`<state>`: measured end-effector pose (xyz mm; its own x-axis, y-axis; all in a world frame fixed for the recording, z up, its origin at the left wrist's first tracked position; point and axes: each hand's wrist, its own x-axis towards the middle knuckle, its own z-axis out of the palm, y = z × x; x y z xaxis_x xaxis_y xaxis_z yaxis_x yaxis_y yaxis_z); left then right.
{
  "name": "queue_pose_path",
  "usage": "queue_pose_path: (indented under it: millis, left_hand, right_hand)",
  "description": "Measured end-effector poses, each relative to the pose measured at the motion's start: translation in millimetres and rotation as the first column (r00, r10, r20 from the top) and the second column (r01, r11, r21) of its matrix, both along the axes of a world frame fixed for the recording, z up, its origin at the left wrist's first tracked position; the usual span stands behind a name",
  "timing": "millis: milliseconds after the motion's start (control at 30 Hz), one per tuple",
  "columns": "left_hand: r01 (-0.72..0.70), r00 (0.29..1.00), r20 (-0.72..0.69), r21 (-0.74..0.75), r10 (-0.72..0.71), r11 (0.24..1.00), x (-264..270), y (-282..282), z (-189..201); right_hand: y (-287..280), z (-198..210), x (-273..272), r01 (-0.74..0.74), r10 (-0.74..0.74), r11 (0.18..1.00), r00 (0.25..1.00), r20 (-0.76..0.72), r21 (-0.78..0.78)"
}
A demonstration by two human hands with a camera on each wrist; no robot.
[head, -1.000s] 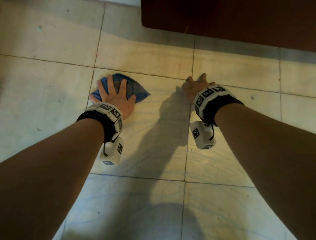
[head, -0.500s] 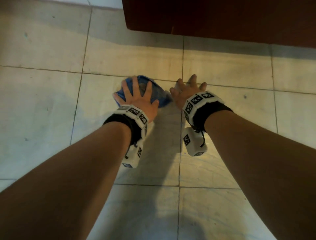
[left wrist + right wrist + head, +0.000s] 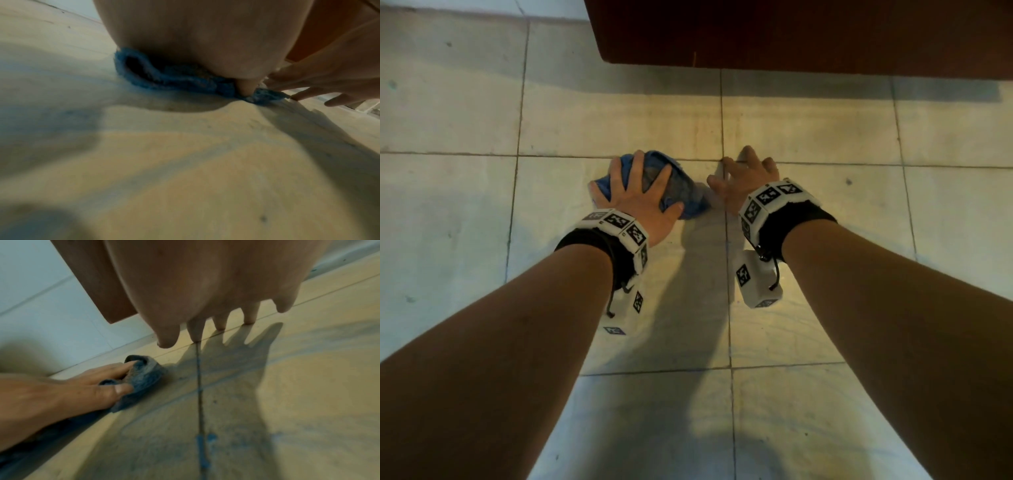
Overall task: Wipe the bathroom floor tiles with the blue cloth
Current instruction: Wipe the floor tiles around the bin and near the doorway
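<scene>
Left hand (image 3: 642,198) presses flat, fingers spread wide, on the bunched blue cloth (image 3: 681,192) against the floor tiles (image 3: 808,325) (just left of a grout line). Right hand (image 3: 744,181), fingers splayed and holding nothing, braces on the tiles just beside it.

Both arms out fwd, left hand (image 3: 641,202) & right hand (image 3: 743,180) palm-down, fingers splayed.

Home bathroom, pale square floor tiles (image 3: 808,123) with dark grout lines, dark wooden door (image 3: 791,31), tiled wall base
</scene>
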<state>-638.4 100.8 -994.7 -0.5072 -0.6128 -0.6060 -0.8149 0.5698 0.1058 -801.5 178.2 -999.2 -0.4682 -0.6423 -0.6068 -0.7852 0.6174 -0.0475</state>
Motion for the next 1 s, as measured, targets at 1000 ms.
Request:
queue_pose_path:
  millis: [1000]
  left_hand:
    - [0.130, 0.990, -0.063, 0.002, -0.129, 0.992, -87, 62, 2]
  right_hand:
    - [52, 17, -43, -0.101, 0.121, 0.985, 0.984, -0.132, 0.143]
